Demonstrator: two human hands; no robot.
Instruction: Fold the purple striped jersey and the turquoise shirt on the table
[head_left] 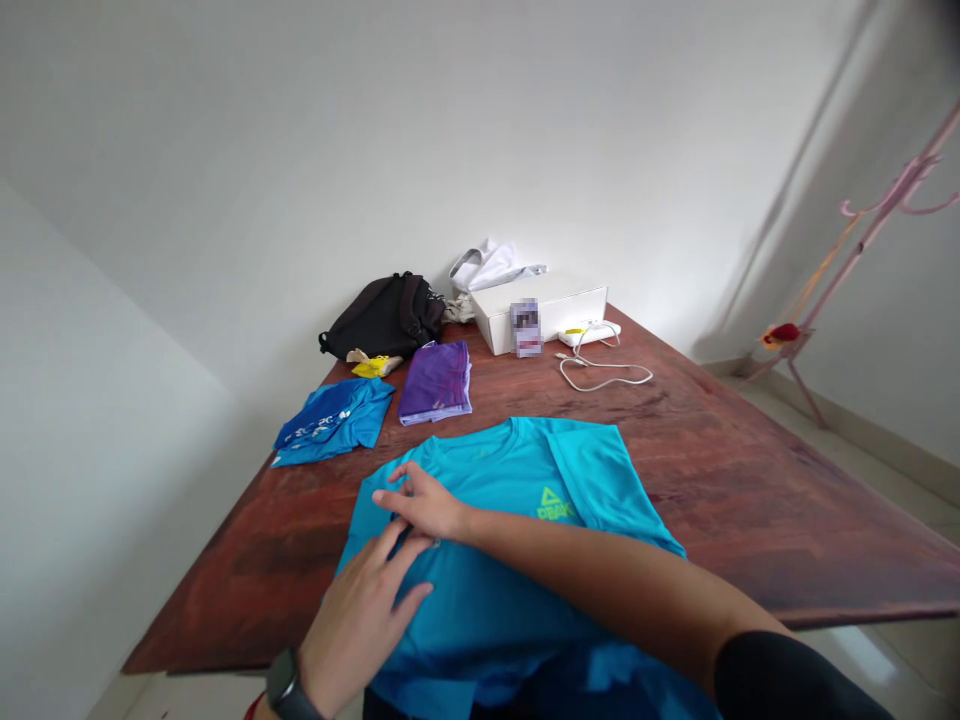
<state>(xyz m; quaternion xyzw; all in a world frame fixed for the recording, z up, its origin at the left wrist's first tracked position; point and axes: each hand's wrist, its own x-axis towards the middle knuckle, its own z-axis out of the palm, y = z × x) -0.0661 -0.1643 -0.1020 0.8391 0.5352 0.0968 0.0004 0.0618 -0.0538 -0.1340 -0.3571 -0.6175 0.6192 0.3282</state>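
On the table (pixel 750 500), head view: turquoise shirt (pixel 487 590) is lying spread at the near side, collar pointing away, lower part running over the near edge toward the person. Its right-hand sleeve is lying folded inward, beside a yellow-green logo (pixel 553 505) that the right forearm is partly covering. Right hand (pixel 426 505) is sitting above the shirt's left part, arm lying across the chest area; its fingers are bending loosely, thumb pointing left, can't tell if they're pinching cloth. Left hand (pixel 360 610), with a dark watch (pixel 283 682) on the wrist, is sitting lower left over the shirt; fingers are extending and spreading, thumb standing apart, tips overlapping the right hand in view, contact unclear. Beyond the shirt, a blue garment (pixel 360 415) is lying left, a purple garment (pixel 436 380) is lying folded just beside it. Behind those, a black bag (pixel 375 315) is leaning near the wall; right of it a white box (pixel 562 305) is sitting, with a white cable (pixel 611 384) curling in front.
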